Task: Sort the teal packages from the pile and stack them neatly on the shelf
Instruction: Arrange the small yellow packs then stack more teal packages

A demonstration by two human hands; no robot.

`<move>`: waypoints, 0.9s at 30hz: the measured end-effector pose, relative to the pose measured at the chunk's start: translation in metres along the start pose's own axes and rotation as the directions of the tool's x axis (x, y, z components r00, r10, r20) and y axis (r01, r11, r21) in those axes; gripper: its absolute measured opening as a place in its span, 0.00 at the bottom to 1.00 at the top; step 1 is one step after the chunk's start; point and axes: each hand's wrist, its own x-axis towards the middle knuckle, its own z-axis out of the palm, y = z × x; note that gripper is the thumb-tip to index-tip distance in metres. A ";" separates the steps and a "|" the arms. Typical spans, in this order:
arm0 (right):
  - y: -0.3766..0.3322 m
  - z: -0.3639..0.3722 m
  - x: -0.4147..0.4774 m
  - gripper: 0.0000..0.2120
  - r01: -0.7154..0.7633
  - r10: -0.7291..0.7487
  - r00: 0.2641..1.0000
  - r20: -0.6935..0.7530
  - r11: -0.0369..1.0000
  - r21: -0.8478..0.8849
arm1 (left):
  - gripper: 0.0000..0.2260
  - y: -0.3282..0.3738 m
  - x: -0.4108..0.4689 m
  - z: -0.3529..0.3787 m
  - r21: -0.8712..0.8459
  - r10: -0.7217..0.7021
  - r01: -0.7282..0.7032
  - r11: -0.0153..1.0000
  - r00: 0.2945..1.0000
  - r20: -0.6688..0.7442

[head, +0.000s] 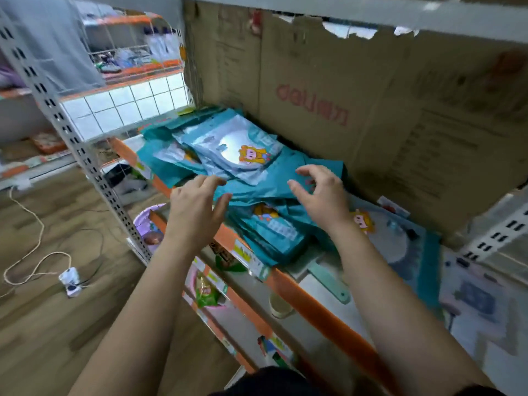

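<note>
A loose pile of teal packages (228, 155) with a cartoon figure on them lies on the shelf (323, 310), which has an orange front edge. More teal packages (274, 232) lie lower in the pile, toward the shelf's front. My left hand (197, 207) hovers at the pile's left front edge, fingers spread and loosely curved, holding nothing. My right hand (323, 195) hovers over the middle of the pile, fingers loosely curled above the teal wrapping, holding nothing. Whether either hand touches the packages I cannot tell.
A brown cardboard sheet (371, 110) stands behind the pile as the shelf's back. A larger teal-edged pack (405, 241) lies at right, a mint paddle-shaped item (331, 281) near the front edge. Lower shelves hold snack bags (205, 292). A power strip (70, 281) lies on the wood floor.
</note>
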 end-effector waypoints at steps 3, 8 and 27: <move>-0.007 0.028 0.044 0.16 -0.002 0.001 0.996 0.090 1.000 0.010 | 0.12 -0.025 0.016 0.003 -0.027 -0.012 0.012 1.000 1.000 -0.019; -0.015 0.071 0.115 0.24 -0.036 0.072 0.964 0.258 0.989 -0.144 | 0.13 -0.068 0.053 0.008 -0.047 -0.012 0.012 0.999 1.000 -0.007; 0.000 0.100 0.166 0.31 -0.612 0.584 0.791 -0.183 0.763 -0.209 | 0.10 -0.169 0.157 0.030 -0.284 0.301 -0.260 0.923 0.947 0.114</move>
